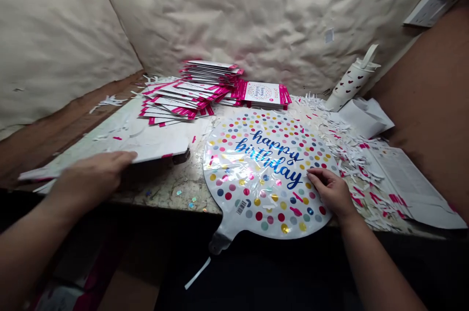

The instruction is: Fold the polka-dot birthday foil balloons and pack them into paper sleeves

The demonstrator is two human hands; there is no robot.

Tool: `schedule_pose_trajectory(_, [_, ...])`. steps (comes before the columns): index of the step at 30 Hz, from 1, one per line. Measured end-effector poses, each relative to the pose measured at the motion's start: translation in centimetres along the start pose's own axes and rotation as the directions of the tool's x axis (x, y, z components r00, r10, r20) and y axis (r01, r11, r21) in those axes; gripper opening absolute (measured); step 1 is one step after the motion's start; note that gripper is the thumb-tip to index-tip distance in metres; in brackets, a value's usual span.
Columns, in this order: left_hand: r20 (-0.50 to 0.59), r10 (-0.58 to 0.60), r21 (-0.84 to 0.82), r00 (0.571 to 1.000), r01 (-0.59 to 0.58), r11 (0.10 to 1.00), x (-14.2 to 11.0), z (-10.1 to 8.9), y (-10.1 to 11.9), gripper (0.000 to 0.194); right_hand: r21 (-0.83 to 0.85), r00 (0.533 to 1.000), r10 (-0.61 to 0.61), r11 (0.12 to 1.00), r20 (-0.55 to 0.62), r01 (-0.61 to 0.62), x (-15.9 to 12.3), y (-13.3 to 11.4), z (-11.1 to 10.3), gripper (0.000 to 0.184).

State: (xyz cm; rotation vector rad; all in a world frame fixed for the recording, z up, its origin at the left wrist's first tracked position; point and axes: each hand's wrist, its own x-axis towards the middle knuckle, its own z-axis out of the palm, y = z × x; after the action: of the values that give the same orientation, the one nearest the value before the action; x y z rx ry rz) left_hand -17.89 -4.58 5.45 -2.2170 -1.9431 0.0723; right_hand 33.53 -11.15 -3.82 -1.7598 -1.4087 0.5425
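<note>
A flat round foil balloon [256, 174] with coloured dots and blue "happy birthday" lettering lies on the table, its neck hanging over the front edge. My right hand [330, 191] rests on the balloon's right side, fingers curled and pinching at its surface. My left hand [91, 176] reaches to the left, fingers stretched flat on the near edge of a white card sheet [146, 144] lying on the table.
A fanned heap of pink-and-white packaging cards [194, 93] lies at the back. White and pink paper shreds [348, 149] cover the right side. A heart-patterned white bottle [350, 83] leans at the back right. Printed sheets [410, 184] lie at the right. Cream walls close the corner.
</note>
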Motion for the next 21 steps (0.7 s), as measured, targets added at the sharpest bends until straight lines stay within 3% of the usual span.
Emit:
schedule_pose_trajectory(2, [0.123,0.084,0.046,0.989,-0.090,0.995,-0.1,2.3,0.7,0.046,-0.129,0.980,-0.095,0.985,0.177,0.119,-2.0,-2.4,-0.6,0.030])
schedule_pose_trajectory(4, [0.159,0.119,0.053,0.980,-0.129,0.990,-0.5,3.6,1.3,0.048,-0.199,0.881,-0.172,0.938,0.441,0.283,-4.6,-5.1,-0.7,0.038])
schedule_pose_trajectory(6, [0.047,0.168,0.002,0.985,-0.168,0.986,-1.1,3.8,2.3,0.048,-0.221,0.744,-0.216,0.870,0.632,0.441,-7.1,-7.6,-0.2,0.060])
schedule_pose_trajectory(8, [-0.139,0.297,-0.145,0.945,-0.316,0.938,-1.8,3.1,4.3,0.043,-0.212,0.662,-0.253,0.815,0.706,0.539,-8.3,-9.5,0.9,0.076])
schedule_pose_trajectory(9, [-0.230,0.363,-0.237,0.903,-0.414,0.879,-2.3,2.6,5.8,0.039,-0.202,0.659,-0.273,0.810,0.701,0.550,-8.2,-10.1,1.6,0.076])
schedule_pose_trajectory(10, [-0.312,0.446,-0.320,0.839,-0.534,0.782,-2.9,2.3,7.7,0.033,-0.200,0.688,-0.286,0.821,0.667,0.535,-7.8,-10.6,2.4,0.073])
schedule_pose_trajectory(13, [-0.518,0.581,-0.411,0.628,-0.778,0.475,-4.6,2.3,14.1,0.025,-0.249,0.823,-0.293,0.856,0.487,0.452,-5.2,-11.0,5.1,0.059])
schedule_pose_trajectory(14, [-0.539,0.631,-0.385,0.558,-0.830,0.404,-5.0,2.7,16.2,0.028,-0.262,0.823,-0.318,0.840,0.472,0.475,-4.5,-10.8,5.8,0.057])
schedule_pose_trajectory(15, [-0.564,0.655,-0.345,0.504,-0.864,0.367,-5.2,3.3,17.9,0.031,-0.262,0.791,-0.361,0.806,0.494,0.531,-4.1,-10.3,6.2,0.055])
schedule_pose_trajectory(17, [-0.624,0.655,-0.241,0.427,-0.902,0.358,-5.3,4.6,20.1,0.027,-0.242,0.682,-0.448,0.704,0.579,0.668,-4.3,-8.4,5.9,0.047])
schedule_pose_trajectory(18, [-0.649,0.644,-0.198,0.404,-0.908,0.370,-5.3,5.2,20.6,0.025,-0.262,0.658,-0.464,0.662,0.594,0.703,-4.8,-7.1,5.0,0.043])
schedule_pose_trajectory(19, [-0.666,0.636,-0.167,0.389,-0.909,0.381,-5.2,5.6,20.8,0.025,-0.324,0.680,-0.455,0.636,0.576,0.700,-5.6,-5.6,3.7,0.041])
schedule_pose_trajectory(21, [-0.662,0.643,-0.148,0.386,-0.908,0.392,-5.0,6.1,20.3,0.028,-0.554,0.826,-0.370,0.615,0.425,0.561,-7.2,-2.9,0.3,0.038])
